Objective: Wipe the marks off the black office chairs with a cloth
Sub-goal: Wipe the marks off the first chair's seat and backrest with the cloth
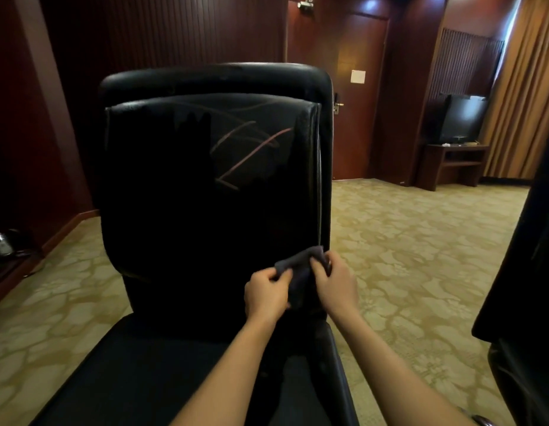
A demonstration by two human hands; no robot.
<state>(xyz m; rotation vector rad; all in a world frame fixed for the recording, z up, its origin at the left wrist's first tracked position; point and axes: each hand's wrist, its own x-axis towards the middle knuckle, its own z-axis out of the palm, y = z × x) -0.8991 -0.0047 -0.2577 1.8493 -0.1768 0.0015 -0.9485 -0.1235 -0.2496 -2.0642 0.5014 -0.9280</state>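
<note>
Cloth (300,265) is pinched between left hand (267,295) and right hand (336,287), fingers clamped on it, low against the chair (181,210) backrest, below the marks (245,152).

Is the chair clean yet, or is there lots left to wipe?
Not clean yet. Nothing looks wiped: pinkish scribbles still cross the upper right of the chair back. Right now the left hand and right hand both hold the grey cloth low by the backrest, away from the marks. Left: wiping all the scribbles, then the chair at the right edge.
</note>
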